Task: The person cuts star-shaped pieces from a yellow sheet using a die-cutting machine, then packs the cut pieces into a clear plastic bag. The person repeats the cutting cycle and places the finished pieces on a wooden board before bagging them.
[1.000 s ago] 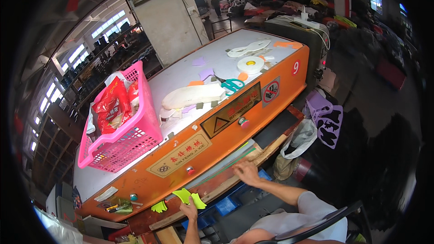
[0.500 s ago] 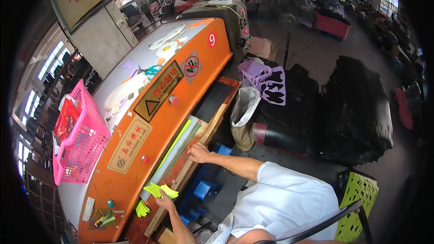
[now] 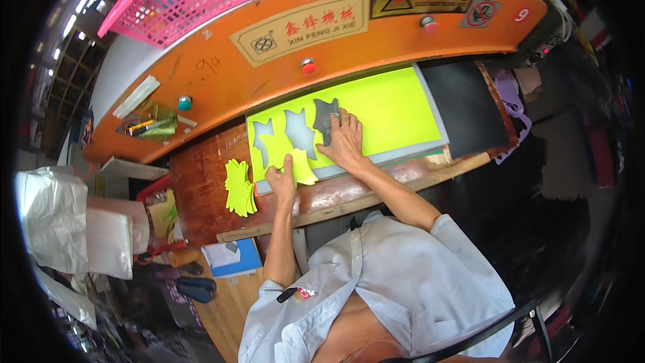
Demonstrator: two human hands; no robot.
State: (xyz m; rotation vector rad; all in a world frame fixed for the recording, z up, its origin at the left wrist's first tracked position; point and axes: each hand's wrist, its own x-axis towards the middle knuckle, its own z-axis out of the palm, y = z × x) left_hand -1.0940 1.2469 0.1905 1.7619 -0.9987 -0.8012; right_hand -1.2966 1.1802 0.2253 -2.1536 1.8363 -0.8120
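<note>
A bright yellow-green sheet (image 3: 396, 104) lies on a pale grey board (image 3: 440, 140) at the machine's front, with wing-edged holes cut in its left part. My right hand (image 3: 346, 140) is over the sheet, thumb and fingers closed about a dark grey cutting die (image 3: 326, 113) of the same outline. Nearer me, my left hand (image 3: 282, 180) pinches yellow-green cut pieces (image 3: 304, 167) above the sheet's lower left edge. How many it holds I cannot tell. Left of that hand, a fanned stack of matching cut pieces (image 3: 238, 189) rests on the reddish-brown table (image 3: 201, 165).
Behind the sheet runs the orange machine beam (image 3: 390, 44) with a red button (image 3: 308, 66) and a green button (image 3: 185, 103). A pink basket (image 3: 201, 0) sits on top. Plastic bags (image 3: 74, 222) hang at left; a black pad (image 3: 463, 104) lies at right.
The view has swung round and now faces the machine squarely. My right hand has gone from the table's front edge onto the die on the sheet. My left hand still holds cut pieces.
</note>
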